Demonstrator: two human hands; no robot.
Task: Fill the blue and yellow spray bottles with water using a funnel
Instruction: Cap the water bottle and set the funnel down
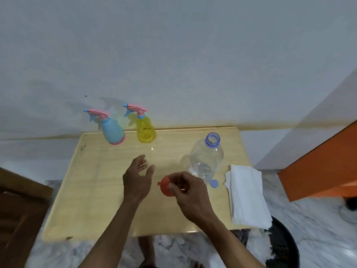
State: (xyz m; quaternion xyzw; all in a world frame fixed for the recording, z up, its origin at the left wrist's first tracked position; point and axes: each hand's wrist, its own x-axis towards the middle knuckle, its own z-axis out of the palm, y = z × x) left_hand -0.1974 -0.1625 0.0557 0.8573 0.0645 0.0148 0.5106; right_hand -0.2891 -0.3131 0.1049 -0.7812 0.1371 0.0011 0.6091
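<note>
The red funnel (165,188) sits near the table's (92,190) middle, pinched by the curled fingers (174,183) of the right hand (190,192). The left hand (138,180) hovers just left of it, fingers spread, holding nothing. Nothing looks filled yet: the blue bottle (113,130) and yellow bottle (144,130) stand capped at the far edge, and the clear water bottle (207,159) is uncapped, right of the funnel.

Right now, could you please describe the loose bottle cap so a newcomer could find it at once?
On the wooden table, look at its right side, between the clear bottle and the white cloth. The cap lies flat there, small, round and pale blue.
</note>
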